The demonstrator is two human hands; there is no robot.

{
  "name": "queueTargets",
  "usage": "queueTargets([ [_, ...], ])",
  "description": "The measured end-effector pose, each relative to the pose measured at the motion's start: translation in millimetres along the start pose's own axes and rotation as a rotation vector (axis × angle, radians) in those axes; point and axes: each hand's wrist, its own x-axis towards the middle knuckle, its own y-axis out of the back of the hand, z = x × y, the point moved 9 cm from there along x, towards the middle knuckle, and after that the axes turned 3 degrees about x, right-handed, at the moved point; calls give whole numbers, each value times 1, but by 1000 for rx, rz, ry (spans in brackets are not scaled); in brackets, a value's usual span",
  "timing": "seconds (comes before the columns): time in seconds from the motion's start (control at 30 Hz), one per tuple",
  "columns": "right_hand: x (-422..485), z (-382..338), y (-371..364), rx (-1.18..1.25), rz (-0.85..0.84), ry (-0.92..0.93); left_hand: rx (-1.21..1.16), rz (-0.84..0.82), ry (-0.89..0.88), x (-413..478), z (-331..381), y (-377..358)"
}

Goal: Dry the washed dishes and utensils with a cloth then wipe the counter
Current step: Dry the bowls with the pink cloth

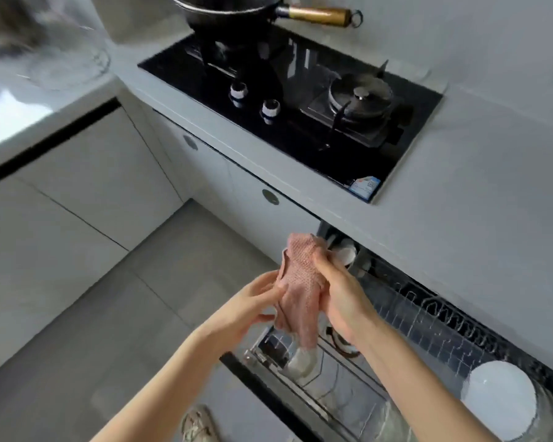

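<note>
White counter (460,173) with the black gas hob (300,122) took up the top half of the frame, dark pan (230,8) sitting on the far burner. Below the counter edge, the pull-out dish rack (428,330) was open, running from the middle down to the lower right corner.

Both hands were in the centre of the frame, just above the rack's near end, bunched on the pink cloth (300,282). My right hand (342,298) had its fingers curled round the cloth's right side, and my left hand (253,301) was pinching the left edge between thumb and fingers. The cloth hung long-ways, top to bottom of the frame. Honestly couldn't tell if anything was wrapped inside it.

What mattered for the next grab, I figured: the white plate (498,397) sat in the rack at the lower right, well apart from the cloth, and on my right hand's side, so that hand was the closer one.
</note>
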Motion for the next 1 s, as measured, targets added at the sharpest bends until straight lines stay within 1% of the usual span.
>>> queueTargets([
  [0.07, 3, -1, -64, -20, -80, -4, -54, 106, -57, -34, 9, 47],
  [0.13, 6, -1, -129, -115, -126, 44, -85, 228, -105, -71, 17, 100],
  [0.3, 16, 13, -290, -374, -107, 211, -61, 519, -235, -179, 39, 253],
  [0.4, 21, 27, -380, -499, -140, 296, -14, 742, -322, -252, 59, 340],
  [0.47, 23, 42, -437, -534, -238, 286, 20, 852, -354, -292, 68, 386],
  [0.53, 22, 66, -496, -565, -429, 223, 30, 930, -376, -321, 75, 423],
  [0.57, 20, 77, -525, -598, -534, 208, 22, 955, -379, -330, 78, 442],
  [0.6, 19, 86, -552, -660, -631, 233, 15, 968, -372, -336, 80, 459],
  [0.63, 19, 92, -578, -741, -711, 290, 8, 971, -358, -341, 83, 476],
  [0.67, 21, 95, -601, -833, -752, 365, 2, 963, -344, -343, 87, 492],
  [0.73, 35, 93, -639, -971, -735, 525, -29, 932, -335, -347, 96, 523],
  [0.8, 53, 83, -673, -971, -715, 658, -80, 878, -341, -348, 106, 552],
  [0.83, 63, 81, -690, -922, -748, 667, -101, 851, -342, -349, 112, 567],
  [0.93, 101, 85, -739, -737, -882, 523, -186, 780, -362, -347, 127, 616],
  [0.97, 117, 85, -754, -697, -890, 487, -231, 777, -369, -347, 130, 637],
  [1.0, 136, 83, -767, -675, -881, 459, -268, 817, -365, -349, 130, 664],
])
